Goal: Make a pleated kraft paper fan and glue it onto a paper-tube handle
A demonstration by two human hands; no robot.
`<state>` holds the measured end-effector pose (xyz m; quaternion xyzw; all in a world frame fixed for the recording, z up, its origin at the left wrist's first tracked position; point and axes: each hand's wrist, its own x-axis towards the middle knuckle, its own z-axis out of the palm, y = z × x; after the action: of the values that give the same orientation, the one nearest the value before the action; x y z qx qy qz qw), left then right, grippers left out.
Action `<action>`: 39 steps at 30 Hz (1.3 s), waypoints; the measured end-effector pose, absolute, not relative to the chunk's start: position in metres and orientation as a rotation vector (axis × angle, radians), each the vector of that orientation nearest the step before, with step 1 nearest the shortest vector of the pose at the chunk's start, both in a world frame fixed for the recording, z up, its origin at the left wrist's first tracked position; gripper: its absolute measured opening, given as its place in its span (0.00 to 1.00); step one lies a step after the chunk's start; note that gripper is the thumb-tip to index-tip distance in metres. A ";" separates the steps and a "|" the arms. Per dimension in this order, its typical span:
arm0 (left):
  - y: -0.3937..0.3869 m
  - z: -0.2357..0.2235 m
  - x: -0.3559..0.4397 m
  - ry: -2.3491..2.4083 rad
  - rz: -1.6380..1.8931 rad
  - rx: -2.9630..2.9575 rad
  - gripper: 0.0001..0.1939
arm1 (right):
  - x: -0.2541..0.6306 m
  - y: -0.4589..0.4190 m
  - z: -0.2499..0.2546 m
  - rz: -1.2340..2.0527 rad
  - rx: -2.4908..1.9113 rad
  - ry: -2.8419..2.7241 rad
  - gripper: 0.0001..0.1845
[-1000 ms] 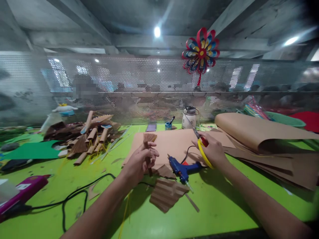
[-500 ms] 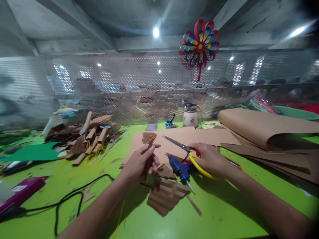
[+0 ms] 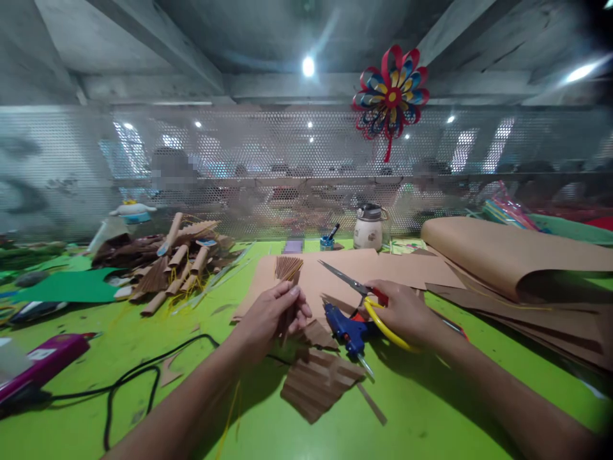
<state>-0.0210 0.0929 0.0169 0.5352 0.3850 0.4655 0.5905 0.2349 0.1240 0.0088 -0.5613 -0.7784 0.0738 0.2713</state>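
Note:
My left hand (image 3: pixel 280 313) is closed around a pleated brown paper fan (image 3: pixel 288 268), whose folds spread out above the fingers. In my right hand (image 3: pixel 400 313) are scissors (image 3: pixel 345 277) with yellow and red handles; their blades point up and left toward the fan, apart from it. Below the scissors a blue glue gun (image 3: pixel 348 332) lies on the table. A piece of folded brown paper (image 3: pixel 320 383) and a thin paper strip (image 3: pixel 372 404) lie nearest me. Flat sheets of brown paper (image 3: pixel 354 262) are spread behind both hands.
At the left is a pile of paper rolls and fans (image 3: pixel 179 262), with green paper (image 3: pixel 71 285) beside it. A black cable (image 3: pixel 138 364) runs across the green table from a purple device (image 3: pixel 48 361). A bottle (image 3: pixel 368 229) stands behind; large folded brown paper (image 3: pixel 479 249) sits at right.
The view has shifted slightly, so most things sit a little further right. Both hands keep hold of the same things, and the left hand and fan appear slightly lower.

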 end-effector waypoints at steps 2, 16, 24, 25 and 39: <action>0.093 0.017 -0.021 0.903 1.076 1.240 0.12 | 0.235 0.124 0.010 0.261 -1.462 -2.030 0.20; 0.080 0.025 -0.008 0.776 0.827 1.208 0.09 | 0.220 0.101 0.020 1.085 -0.898 -1.440 0.24; 0.066 0.018 0.009 0.660 0.646 1.150 0.11 | 0.210 0.083 0.022 1.347 -0.767 -1.449 0.26; 0.066 0.017 0.010 0.667 0.632 1.151 0.11 | 0.210 0.082 0.022 1.319 -0.766 -1.475 0.26; 0.070 0.034 0.031 1.037 0.679 1.946 0.10 | 0.212 0.088 0.019 1.165 -0.851 -1.462 0.21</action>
<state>0.0315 0.0698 0.0345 0.7711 0.4108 0.2691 0.4053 0.2125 0.0879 0.0185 -0.3547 -0.6090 0.4853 0.5175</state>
